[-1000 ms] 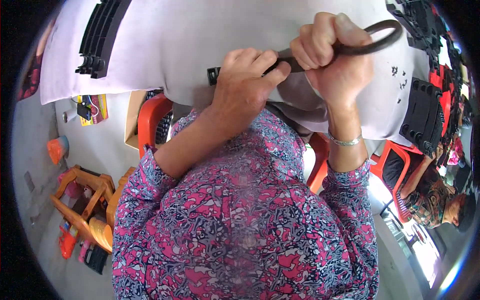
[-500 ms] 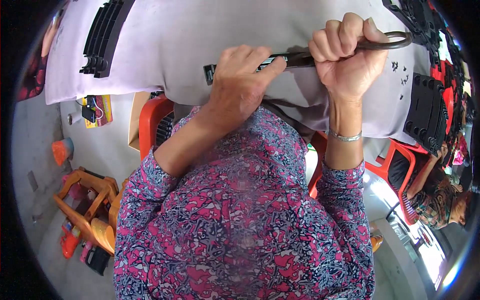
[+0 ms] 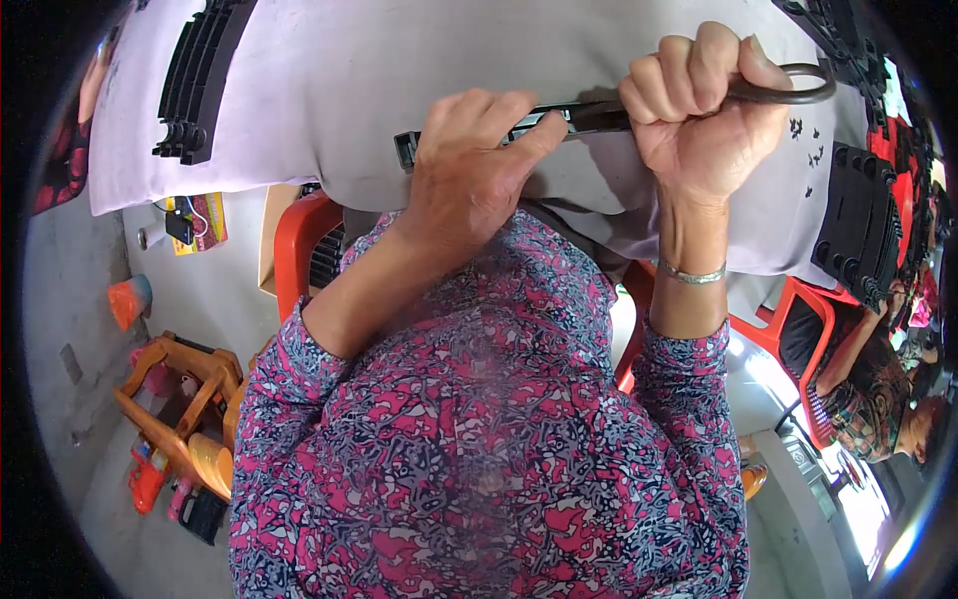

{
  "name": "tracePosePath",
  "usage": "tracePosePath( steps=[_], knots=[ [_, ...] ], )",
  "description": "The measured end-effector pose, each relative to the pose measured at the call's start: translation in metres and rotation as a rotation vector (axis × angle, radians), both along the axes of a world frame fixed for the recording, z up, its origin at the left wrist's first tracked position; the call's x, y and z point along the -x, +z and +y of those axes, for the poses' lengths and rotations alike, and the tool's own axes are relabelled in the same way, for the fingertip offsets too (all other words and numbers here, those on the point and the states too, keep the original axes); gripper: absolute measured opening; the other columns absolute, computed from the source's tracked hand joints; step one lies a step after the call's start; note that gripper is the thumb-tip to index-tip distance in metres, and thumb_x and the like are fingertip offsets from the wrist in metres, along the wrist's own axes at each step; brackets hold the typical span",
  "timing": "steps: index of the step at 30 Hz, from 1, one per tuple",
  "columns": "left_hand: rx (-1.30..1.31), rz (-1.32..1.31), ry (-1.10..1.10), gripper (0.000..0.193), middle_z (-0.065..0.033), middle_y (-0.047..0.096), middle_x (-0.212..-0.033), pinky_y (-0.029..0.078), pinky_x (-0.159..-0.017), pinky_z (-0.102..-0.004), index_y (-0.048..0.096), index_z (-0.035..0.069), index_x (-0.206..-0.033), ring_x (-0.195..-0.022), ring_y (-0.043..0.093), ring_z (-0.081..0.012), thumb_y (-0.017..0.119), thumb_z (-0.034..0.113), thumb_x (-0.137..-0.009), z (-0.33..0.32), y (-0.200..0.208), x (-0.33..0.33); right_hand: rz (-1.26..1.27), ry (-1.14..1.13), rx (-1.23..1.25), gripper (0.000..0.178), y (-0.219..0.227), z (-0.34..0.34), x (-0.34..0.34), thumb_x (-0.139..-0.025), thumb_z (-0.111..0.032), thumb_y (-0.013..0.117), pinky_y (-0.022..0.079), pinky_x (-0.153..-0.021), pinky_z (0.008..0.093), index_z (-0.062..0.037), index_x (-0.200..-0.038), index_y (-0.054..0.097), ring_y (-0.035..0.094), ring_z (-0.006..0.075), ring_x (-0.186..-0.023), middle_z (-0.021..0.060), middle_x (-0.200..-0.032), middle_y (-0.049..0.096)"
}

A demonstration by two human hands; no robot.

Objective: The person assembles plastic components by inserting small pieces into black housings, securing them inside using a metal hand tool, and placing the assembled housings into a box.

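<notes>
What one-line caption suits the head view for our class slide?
Left hand holds a black plastic strip; right hand grips a dark loop-handled tool, over a pale cloth.

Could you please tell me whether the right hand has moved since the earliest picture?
Yes, the right hand has moved rightward, narrowing the sideways gap to the small black bits on the pale cloth.

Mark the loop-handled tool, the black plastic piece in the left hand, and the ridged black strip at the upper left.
Loop-handled tool [image 3: 790, 98]: head view, lower curve of its handle loop.
Black plastic piece [image 3: 403, 153]: head view, its left end.
Ridged black strip [image 3: 203, 82]: head view, around mid-length.
</notes>
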State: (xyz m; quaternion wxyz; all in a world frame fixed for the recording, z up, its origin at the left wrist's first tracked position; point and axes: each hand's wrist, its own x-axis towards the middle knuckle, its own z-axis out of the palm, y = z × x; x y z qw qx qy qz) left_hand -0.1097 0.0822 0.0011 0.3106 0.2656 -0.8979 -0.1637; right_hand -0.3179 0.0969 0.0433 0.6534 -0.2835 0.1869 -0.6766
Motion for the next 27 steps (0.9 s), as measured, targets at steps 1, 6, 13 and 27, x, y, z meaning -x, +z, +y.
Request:
tracePosePath(
  steps=[1,6,13,27],
  knots=[
    [0.000,-0.001,0.001,0.035,-0.0085,0.062,-0.106,0.044,-0.079,-0.0429,0.065,0.014,-0.114,-0.090,0.059,-0.0302,0.065,0.006,-0.080,0.000,0.000,0.000,-0.001,0.001,0.000,0.045,-0.001,0.000,0.000,-0.096,-0.038,0.042,0.018,-0.048,0.0296,-0.0094,-0.062,0.036,0.020,0.0116,-0.051,-0.0013,-0.054,0.026],
    [0.019,0.018,-0.001,0.034,-0.0086,0.062,-0.106,0.044,-0.079,-0.0430,0.065,0.014,-0.113,-0.089,0.059,-0.0300,0.065,0.006,-0.079,0.000,-0.001,0.001,0.015,-0.022,-0.013,0.045,-0.003,0.000,0.000,-0.096,-0.038,0.042,0.017,-0.048,0.0294,-0.0093,-0.062,0.036,0.020,0.0116,-0.050,-0.0013,-0.054,0.026],
    [0.038,0.051,-0.004,0.035,-0.0086,0.062,-0.105,0.045,-0.077,-0.0431,0.065,0.014,-0.113,-0.089,0.059,-0.0298,0.065,0.006,-0.079,-0.001,-0.004,0.001,-0.001,-0.033,-0.017,0.045,-0.008,0.001,-0.001,-0.096,-0.038,0.043,0.017,-0.048,0.0296,-0.0099,-0.062,0.036,0.020,0.0117,-0.050,-0.0013,-0.054,0.027],
    [0.017,0.025,0.004,0.033,-0.0074,0.061,-0.108,0.044,-0.079,-0.0431,0.065,0.015,-0.113,-0.091,0.058,-0.0297,0.063,0.008,-0.081,0.001,-0.003,0.001,0.016,-0.010,-0.027,0.044,0.002,0.000,0.000,-0.095,-0.037,0.044,0.017,-0.048,0.0297,-0.0095,-0.062,0.036,0.020,0.0116,-0.051,-0.0013,-0.054,0.026]
  ],
)
